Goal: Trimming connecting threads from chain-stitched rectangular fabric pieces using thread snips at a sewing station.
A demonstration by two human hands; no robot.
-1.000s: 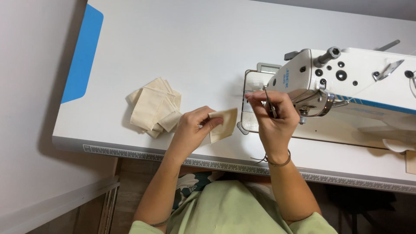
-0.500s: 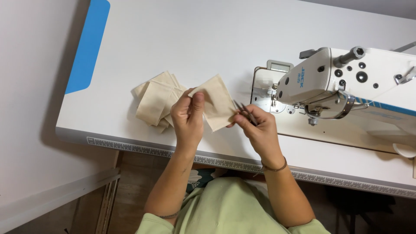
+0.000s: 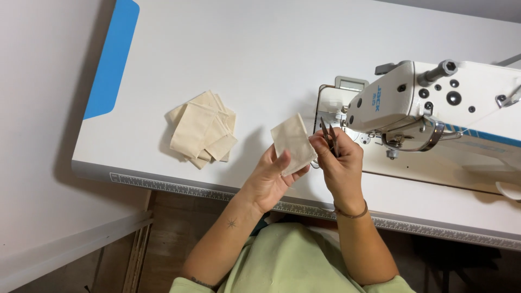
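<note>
My left hand [image 3: 270, 179] holds a small cream fabric piece [image 3: 293, 142] upright above the table's front edge, thumb on its lower edge. My right hand [image 3: 341, 163] grips small thread snips [image 3: 329, 134] with the blades pointing up, right beside the piece's right edge. Both hands are close together, just left of the white sewing machine [image 3: 434, 108]. A pile of several cream fabric pieces [image 3: 202, 130] lies on the white table [image 3: 249, 59] to the left of my hands.
The machine's needle area and presser foot [image 3: 391, 154] sit right of my right hand. A blue panel [image 3: 111, 59] marks the table's far left. A ruler strip [image 3: 179, 187] runs along the front edge. A thin bracelet [image 3: 350, 212] circles my right wrist.
The fabric piece has been lifted and turned upright in my left hand. My right hand with the snips has drawn back from the machine's needle to the piece's right edge.
</note>
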